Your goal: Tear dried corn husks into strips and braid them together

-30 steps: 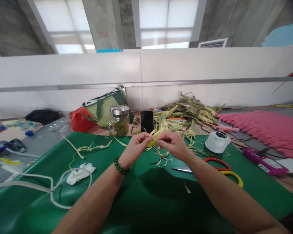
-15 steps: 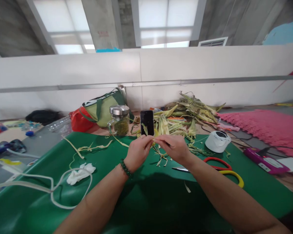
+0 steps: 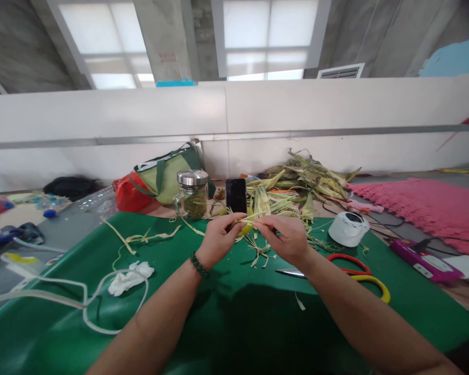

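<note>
Between my two hands, above the green mat (image 3: 234, 323), runs a thin pale strip of corn husk (image 3: 248, 221). My left hand (image 3: 221, 237), with a green bead bracelet at the wrist, is closed and pinches the strip's left end. The fingertips of my right hand (image 3: 286, 238) pinch it on the other side. Behind my hands a black phone (image 3: 236, 195) stands upright. Husk scraps (image 3: 261, 252) lie on the mat just below my fingers. Scissors (image 3: 369, 281) with red and yellow handles lie partly under my right forearm.
Dry corn husks (image 3: 308, 174) are heaped at the back. A lidded glass jar (image 3: 193, 200) stands left of the phone, near a green bag (image 3: 168, 177). White cord (image 3: 84, 307) and crumpled tissue (image 3: 131, 278) lie left; a white roll (image 3: 348, 230) and purple power strip (image 3: 426, 262) are right.
My hands have drawn slightly apart, and more of the husk strip shows between them. The things on the mat lie where they were.
</note>
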### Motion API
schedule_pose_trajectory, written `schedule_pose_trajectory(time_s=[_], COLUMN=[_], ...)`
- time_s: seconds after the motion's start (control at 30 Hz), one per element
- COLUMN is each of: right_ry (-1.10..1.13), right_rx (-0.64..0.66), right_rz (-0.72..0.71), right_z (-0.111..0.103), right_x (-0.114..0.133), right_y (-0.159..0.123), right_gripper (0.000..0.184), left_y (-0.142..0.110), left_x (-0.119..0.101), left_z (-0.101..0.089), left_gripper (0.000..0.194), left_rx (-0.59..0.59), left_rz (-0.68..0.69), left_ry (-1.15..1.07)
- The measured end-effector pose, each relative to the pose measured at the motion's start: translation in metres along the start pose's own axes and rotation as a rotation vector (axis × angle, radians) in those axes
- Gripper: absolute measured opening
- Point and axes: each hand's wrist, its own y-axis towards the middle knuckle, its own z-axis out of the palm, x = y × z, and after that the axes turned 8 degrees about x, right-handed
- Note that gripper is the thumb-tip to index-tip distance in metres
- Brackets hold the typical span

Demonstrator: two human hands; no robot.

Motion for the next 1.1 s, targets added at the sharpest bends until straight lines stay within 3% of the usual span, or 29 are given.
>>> schedule_pose_trajectory(time_s=[0.17,0.27,0.37,0.47,0.67,0.87,1.0,1.1], right_ry=[0.04,0.164,0.315,0.397,0.503,0.639,0.647,0.632], right_rx=[0.034,0.149,0.249,0.254,0.111,0.357,0.471,0.518], right_rz=[0.221,0.242,0.265,0.299,0.408,0.449,0.415,0.389], right_z=[-0.002,-0.003,-0.004,-0.005,-0.006,-0.011,-0.012,-0.012], right_x=[-0.008,-0.01,-0.009,-0.005,-0.003,-0.011,-0.01,-0.011], right_y=[0.003,0.005,0.007,0.007,0.007,0.013,0.014,0.014], right_gripper=[0.042,0.022,0.023,0.021,0.024,0.025,0.019,0.015], left_y=[-0.002,-0.002,-0.002,-0.004,-0.004,-0.003,-0.008,-0.011], left_x=[-0.011,-0.015,-0.019,-0.019,-0.004,-0.004,-0.008,-0.007], left_z=[-0.002,-0.004,-0.003,0.0,0.004,-0.001,-0.002,-0.002], left_gripper=[0.029,0.035,0.037,0.03,0.024,0.031,0.053,0.054], left_rx=[0.12,0.202,0.22,0.228,0.075,0.003,-0.013,-0.005], left_rz=[-0.059,-0.054,-0.033,0.014,0.01,0.138,0.16,0.239], left_ry=[-0.217,-0.209,-0.181,-0.172,-0.196,-0.023,0.177,0.376])
